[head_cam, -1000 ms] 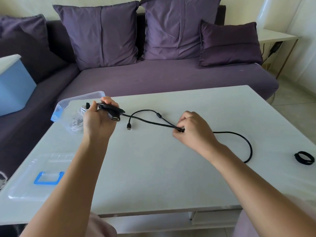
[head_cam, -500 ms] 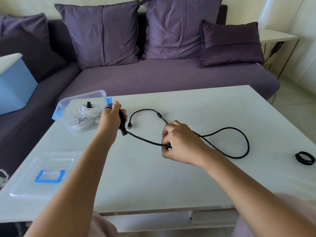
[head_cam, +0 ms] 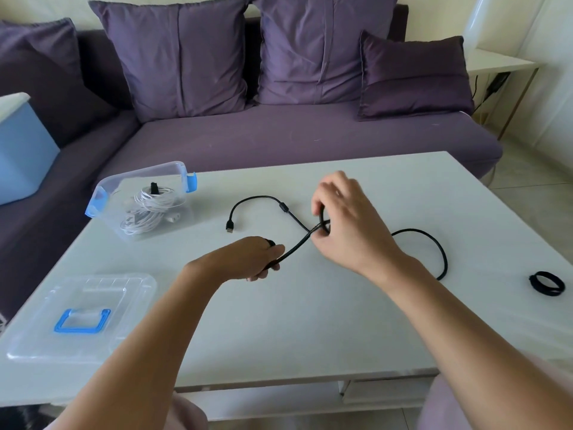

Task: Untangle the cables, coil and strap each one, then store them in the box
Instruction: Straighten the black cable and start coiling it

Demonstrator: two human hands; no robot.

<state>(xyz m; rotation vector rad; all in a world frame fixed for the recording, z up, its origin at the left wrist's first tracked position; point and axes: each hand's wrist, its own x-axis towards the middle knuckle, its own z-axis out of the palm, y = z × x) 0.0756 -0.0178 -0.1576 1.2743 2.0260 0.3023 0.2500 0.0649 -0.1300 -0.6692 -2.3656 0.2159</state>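
Observation:
A black cable (head_cam: 434,243) lies in loose curves on the white table (head_cam: 294,321), its USB plug (head_cam: 229,227) free at the middle. My left hand (head_cam: 248,259) grips one stretch of it, with a short length running up to my right hand (head_cam: 344,225), which pinches the cable where two strands cross. The clear box (head_cam: 105,193) with blue clips stands at the back left and holds a coiled white cable (head_cam: 148,209) bound with a black strap. A black strap (head_cam: 547,283) lies at the table's right edge.
The clear lid (head_cam: 40,336) with a blue handle rests on the front left of the table. A purple sofa (head_cam: 279,135) with cushions runs behind the table. A light blue bin (head_cam: 21,150) sits on the sofa at the left.
My left hand has moved from beside the box toward the table's middle, still gripping the cable. My right hand has risen up and right along the cable, and the loop on the right shifted.

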